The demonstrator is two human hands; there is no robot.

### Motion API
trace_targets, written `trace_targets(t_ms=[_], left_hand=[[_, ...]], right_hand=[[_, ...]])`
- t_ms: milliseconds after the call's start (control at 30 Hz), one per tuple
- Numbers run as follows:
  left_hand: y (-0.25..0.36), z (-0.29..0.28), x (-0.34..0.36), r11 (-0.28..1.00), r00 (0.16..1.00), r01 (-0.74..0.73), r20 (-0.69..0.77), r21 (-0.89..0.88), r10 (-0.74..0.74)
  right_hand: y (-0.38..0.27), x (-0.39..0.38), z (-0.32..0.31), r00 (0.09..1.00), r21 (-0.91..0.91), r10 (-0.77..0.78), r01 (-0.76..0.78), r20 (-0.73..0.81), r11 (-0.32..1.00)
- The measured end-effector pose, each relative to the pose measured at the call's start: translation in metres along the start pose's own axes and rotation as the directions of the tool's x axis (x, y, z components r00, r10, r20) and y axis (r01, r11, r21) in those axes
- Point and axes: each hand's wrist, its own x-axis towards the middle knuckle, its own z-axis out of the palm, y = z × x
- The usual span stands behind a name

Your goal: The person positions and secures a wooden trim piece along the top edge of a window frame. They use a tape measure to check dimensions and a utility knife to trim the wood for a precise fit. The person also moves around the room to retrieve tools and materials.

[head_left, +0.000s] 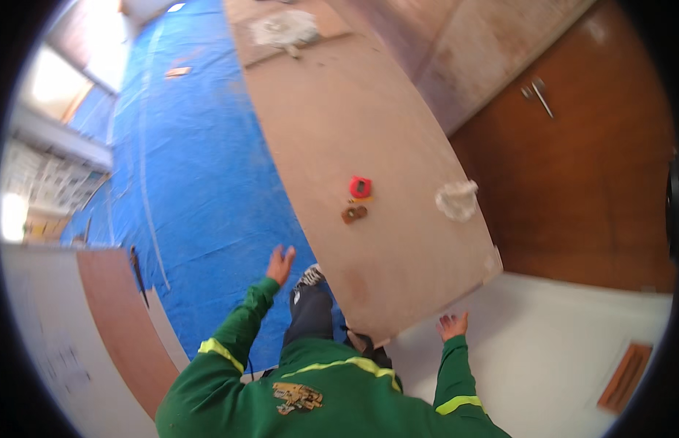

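My left hand (281, 265) is over the blue sheeting, just left of the long beige board (387, 252). Its fingers are apart and it holds nothing. My right hand (452, 326) is by the board's near right end, above a white surface; its fingers are spread and it too is bare. A red tape measure (360, 187) lies on the middle of the board. Right beside it is a small brown object (354, 214) whose kind I cannot make out. A crumpled white cloth (456, 201) rests at the board's right edge.
Blue sheeting (201, 182) covers the floor on the left. Whitish crumpled material (285, 28) lies on the board's far end. A brown door (573, 190) with a metal handle (542, 96) is at right. A reddish panel (120, 321) stands at lower left, a brown wooden piece (624, 378) at lower right.
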Motion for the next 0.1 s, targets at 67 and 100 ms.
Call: trace_targets(t_ms=[67,100], left_hand=[[-0.036,0.026,-0.047,0.925,0.946,0.298,0.202,-0.235,-0.254],[-0.046,0.024,-0.049,0.918,0.927,0.339,0.243,-0.206,-0.287]], right_hand=[[-0.018,0.04,0.028,0.985,0.148,0.067,-0.091,0.159,0.985],[-0.019,0.054,0.034,0.98,0.24,0.111,-0.15,0.167,0.959]])
